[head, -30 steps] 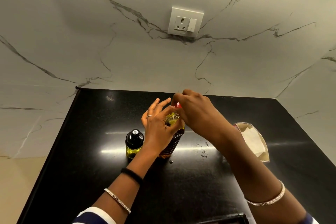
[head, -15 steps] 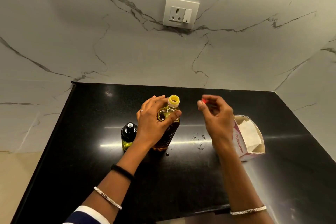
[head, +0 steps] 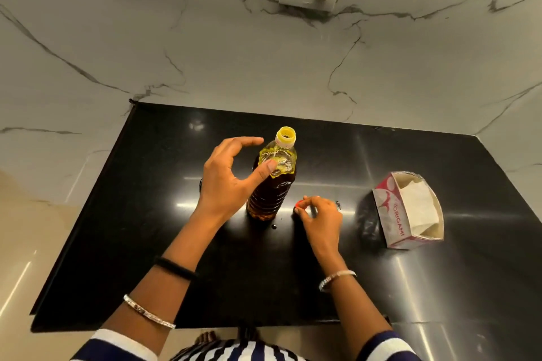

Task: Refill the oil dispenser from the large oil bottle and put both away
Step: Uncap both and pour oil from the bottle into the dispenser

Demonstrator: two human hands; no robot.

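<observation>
Oil is ready to pour: the large oil bottle [head: 271, 190] stands upright about midway between the left and right edges of the counter [head: 164, 214], its yellow neck bare and open. The left grip [head: 225, 182] is wide. Only the thumb lies against the bottle's clear shoulder, and the fingers curve in the air to its left, well off the plastic. That reads as a light steadying touch to keep the tall bottle from tipping while the other hand is busy.

The right grip [head: 318, 215] is low on the counter, just right of the bottle's base, pinching a small red cap [head: 297, 210] between thumb and fingertips. It is probably parking the cap close by so it is easy to find for recapping.

The oil dispenser does not plainly show and may sit behind the left grip. An open tissue box [head: 393, 214] lies toward the right edge, handy for drips.
</observation>
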